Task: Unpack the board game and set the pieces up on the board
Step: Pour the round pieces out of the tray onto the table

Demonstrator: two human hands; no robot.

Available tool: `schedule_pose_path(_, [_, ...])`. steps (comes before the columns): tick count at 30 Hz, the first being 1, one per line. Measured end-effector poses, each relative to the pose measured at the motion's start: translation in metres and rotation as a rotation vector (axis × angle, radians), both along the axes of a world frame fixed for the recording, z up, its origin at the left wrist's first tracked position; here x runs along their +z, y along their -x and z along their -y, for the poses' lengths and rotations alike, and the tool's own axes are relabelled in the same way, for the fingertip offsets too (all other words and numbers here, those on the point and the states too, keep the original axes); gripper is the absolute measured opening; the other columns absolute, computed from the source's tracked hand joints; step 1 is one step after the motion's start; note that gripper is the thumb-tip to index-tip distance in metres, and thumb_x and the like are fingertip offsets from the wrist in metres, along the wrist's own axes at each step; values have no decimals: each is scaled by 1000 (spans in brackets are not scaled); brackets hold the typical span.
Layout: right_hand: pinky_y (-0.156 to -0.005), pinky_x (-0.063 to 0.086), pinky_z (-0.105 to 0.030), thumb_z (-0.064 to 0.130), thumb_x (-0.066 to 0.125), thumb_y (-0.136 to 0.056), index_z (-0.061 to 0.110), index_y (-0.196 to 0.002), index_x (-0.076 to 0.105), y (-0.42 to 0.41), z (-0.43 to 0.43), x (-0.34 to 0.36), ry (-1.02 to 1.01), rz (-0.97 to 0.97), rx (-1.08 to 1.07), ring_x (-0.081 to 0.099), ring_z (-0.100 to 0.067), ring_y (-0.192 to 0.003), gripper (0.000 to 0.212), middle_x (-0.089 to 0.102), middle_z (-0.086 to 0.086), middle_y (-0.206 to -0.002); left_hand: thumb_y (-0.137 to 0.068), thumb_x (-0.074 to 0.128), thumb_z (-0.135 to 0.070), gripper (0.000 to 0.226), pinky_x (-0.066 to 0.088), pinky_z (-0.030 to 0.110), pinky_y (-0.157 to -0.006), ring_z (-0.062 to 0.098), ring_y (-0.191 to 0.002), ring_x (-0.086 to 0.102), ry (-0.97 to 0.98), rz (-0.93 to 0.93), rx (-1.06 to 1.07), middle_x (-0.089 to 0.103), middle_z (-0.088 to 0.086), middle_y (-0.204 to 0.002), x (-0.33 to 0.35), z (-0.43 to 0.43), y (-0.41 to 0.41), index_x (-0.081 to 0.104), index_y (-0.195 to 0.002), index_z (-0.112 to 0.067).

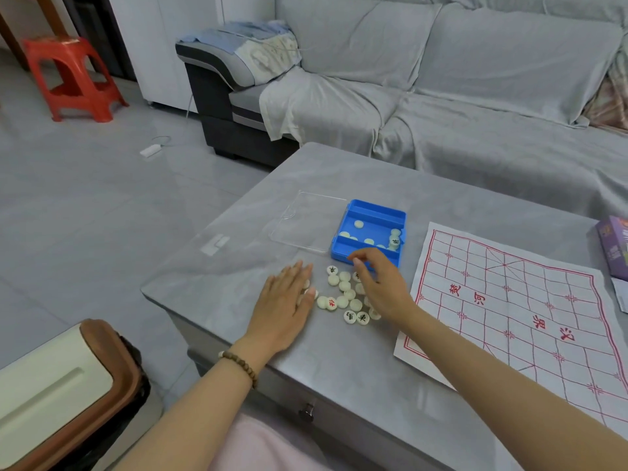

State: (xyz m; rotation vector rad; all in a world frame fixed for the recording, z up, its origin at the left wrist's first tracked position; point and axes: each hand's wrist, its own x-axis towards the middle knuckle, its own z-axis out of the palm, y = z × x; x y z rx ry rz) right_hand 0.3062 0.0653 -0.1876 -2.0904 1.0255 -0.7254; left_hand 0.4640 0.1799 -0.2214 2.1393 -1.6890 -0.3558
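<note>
A blue plastic box [372, 212] stands open on the grey table [339, 178] with several cream round pieces left inside. Its clear lid [306, 220] lies to its left. Several cream pieces [343, 295], some face up with red or black characters, lie in a loose heap in front of the box. My left hand [287, 305] lies flat with straight fingers, its fingertips touching the heap's left edge. My right hand [377, 283] hovers over the heap's right side with curled fingers; whether it holds a piece is hidden. The paper board [516, 300] with red grid lies to the right, bare.
A purple box [613, 246] sits at the table's far right edge. A grey covered sofa [441, 79] stands behind the table. A bin with a brown rim [68, 385] is at the lower left, and a red stool [74, 76] on the floor far left.
</note>
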Motion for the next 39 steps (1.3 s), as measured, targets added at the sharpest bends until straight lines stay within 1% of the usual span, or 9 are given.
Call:
schedule_pose_path(3, [-90,41,-21,24,44,-97,17,-112,56,14,1,-4,8,-19,-7,52,-6,-105,20,58,6,-112,-102,13,-34,51,-6,36,-118,10,-144,-6,-92,140,-23,-2,-8,-158,1,8,10,1,-150,-24])
schedule_pose_path(9, [-99,28,-12,30,40,-98,19,-127,55,20,-14,-14,247,-202,194,47,-7,-120,34,55,5,-130,-102,13,-35,51,-2,37,-117,16,-145,-4,-159,147,-1,0,-5,-158,7,30,7,2,-150,-24])
schedule_pose_path(14, [-114,20,-25,44,27,-96,25,-138,44,24,-26,-19,334,-284,319,30,-4,-136,49,41,8,-145,-102,13,-32,51,-4,38,-117,16,-145,-6,-178,152,12,-3,-4,-158,8,42,6,1,-150,-23])
schedule_pose_path(18, [-117,1,-24,52,11,-95,32,-143,32,31,-25,-24,426,-456,493,10,-2,-143,57,25,12,-152,-102,15,-30,50,-5,30,-116,10,-145,-3,-89,75,-17,1,-6,-158,4,33,5,4,-150,-22])
schedule_pose_path(21, [-116,-6,-23,56,5,-90,32,-147,18,35,-21,-27,404,-532,460,-2,1,-142,63,12,14,-155,-102,15,-30,51,-5,26,-116,9,-144,-3,-73,104,-63,1,-5,-158,1,24,5,3,-150,-19])
schedule_pose_path(24, [-117,-2,-24,55,8,-91,33,-148,18,36,-23,-26,349,-501,483,-1,1,-143,61,12,15,-155,-102,16,-31,51,-5,23,-115,8,-144,-3,-57,104,-97,1,-5,-158,1,20,10,4,-150,-18])
schedule_pose_path(27, [-117,3,-22,49,20,-96,30,-145,30,36,-25,-22,316,-389,483,15,2,-141,53,27,13,-152,-102,15,-31,50,-5,21,-114,6,-144,-2,-38,89,-119,2,-6,-158,3,22,15,4,-150,-19])
schedule_pose_path(32, [-107,25,-18,33,37,-99,26,-138,41,37,-4,-3,159,-165,151,37,-6,-131,40,43,9,-143,-102,17,-31,50,-4,17,-113,3,-143,1,25,-52,-158,5,-8,-157,6,32,14,7,-150,-21])
schedule_pose_path(39, [-106,33,-28,43,42,-95,21,-140,35,6,71,15,118,-305,71,36,-13,-133,51,34,4,-147,-100,13,-41,52,-4,29,-117,8,-144,0,162,-19,16,8,-6,-157,14,84,-12,13,-149,-23])
